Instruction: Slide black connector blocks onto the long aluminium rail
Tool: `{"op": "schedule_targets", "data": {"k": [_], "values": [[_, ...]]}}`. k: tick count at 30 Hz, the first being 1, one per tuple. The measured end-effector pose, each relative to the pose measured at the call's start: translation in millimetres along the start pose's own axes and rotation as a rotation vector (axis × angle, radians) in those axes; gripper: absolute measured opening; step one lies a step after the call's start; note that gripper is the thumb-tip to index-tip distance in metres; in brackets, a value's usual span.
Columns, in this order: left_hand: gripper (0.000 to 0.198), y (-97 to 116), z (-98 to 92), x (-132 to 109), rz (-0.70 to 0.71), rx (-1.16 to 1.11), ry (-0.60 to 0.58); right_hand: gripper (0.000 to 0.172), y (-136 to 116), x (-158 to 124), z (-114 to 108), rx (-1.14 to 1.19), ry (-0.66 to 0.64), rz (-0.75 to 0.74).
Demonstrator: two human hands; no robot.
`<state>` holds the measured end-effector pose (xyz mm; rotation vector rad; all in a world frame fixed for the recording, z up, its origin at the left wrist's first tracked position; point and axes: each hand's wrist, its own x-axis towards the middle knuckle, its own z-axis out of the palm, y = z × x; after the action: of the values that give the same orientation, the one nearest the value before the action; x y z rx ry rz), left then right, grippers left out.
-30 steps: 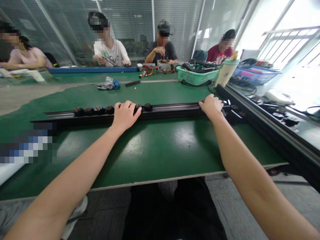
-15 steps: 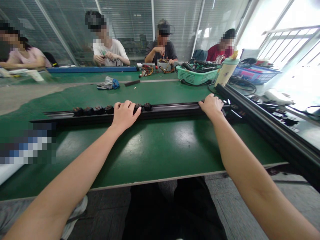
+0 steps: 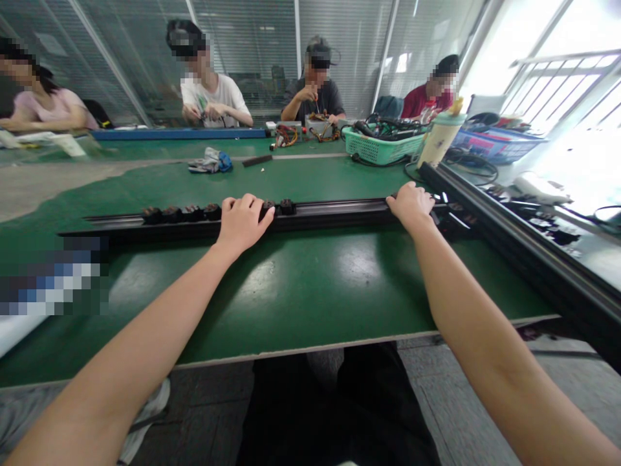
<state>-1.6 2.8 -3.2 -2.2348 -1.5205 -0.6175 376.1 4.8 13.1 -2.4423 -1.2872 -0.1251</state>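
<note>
A long black metal rail (image 3: 334, 213) lies across the green table (image 3: 301, 285), with several small black sockets (image 3: 179, 213) seated in its left half. My left hand (image 3: 242, 222) is curled over the rail near its middle, fingers wrapped on one of the sockets. My right hand (image 3: 411, 204) grips the rail near its right end, fingers closed over the top edge.
A second long black rail (image 3: 514, 239) runs along the right side. A green basket of cables (image 3: 378, 145), a bottle (image 3: 439, 139) and a blue tray (image 3: 490, 142) stand at the back right. Several people sit working at the far side. A cloth (image 3: 211, 162) lies mid-table.
</note>
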Motion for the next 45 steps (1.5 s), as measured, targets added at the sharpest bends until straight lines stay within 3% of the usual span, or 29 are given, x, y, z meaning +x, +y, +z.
{"op": "schedule_targets", "data": {"k": [45], "values": [[0.053, 1.7, -3.7, 0.0, -0.012, -0.023, -0.032, 0.062, 7.5, 6.9, 1.4, 0.024, -0.008, 0.039]]}}
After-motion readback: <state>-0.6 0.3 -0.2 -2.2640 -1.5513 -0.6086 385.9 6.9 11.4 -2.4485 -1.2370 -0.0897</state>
